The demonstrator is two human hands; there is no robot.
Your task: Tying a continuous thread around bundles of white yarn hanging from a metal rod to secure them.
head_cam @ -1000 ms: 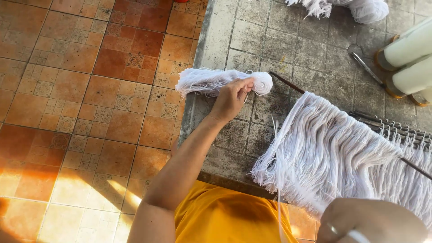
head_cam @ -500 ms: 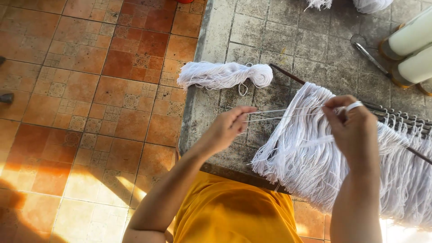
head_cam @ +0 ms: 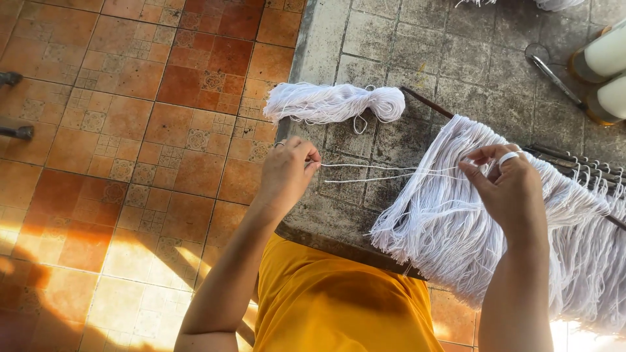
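Note:
My left hand [head_cam: 289, 171] pinches the ends of two thin white strands [head_cam: 385, 173] stretched level over the grey stone slab [head_cam: 365, 39]. My right hand [head_cam: 510, 189], with a ring on one finger, pinches the same strands at their other end, right in front of a thick fringe of white threads [head_cam: 456, 228]. That fringe hangs from a dark thin rod [head_cam: 427, 104] lying across the slab. A loose white yarn bundle [head_cam: 332, 103] lies beyond my left hand, apart from it.
Two white thread cones [head_cam: 610, 72] on brown cores lie at the far right, with metal scissors [head_cam: 554, 75] beside them. Orange patterned floor tiles [head_cam: 130, 130] fill the left. My yellow garment [head_cam: 339, 300] is at the slab's near edge.
My left hand left the yarn bundle and drew back leftward, pulling two strands taut. My right hand rose from the lower edge to the fringe and now holds the strands there.

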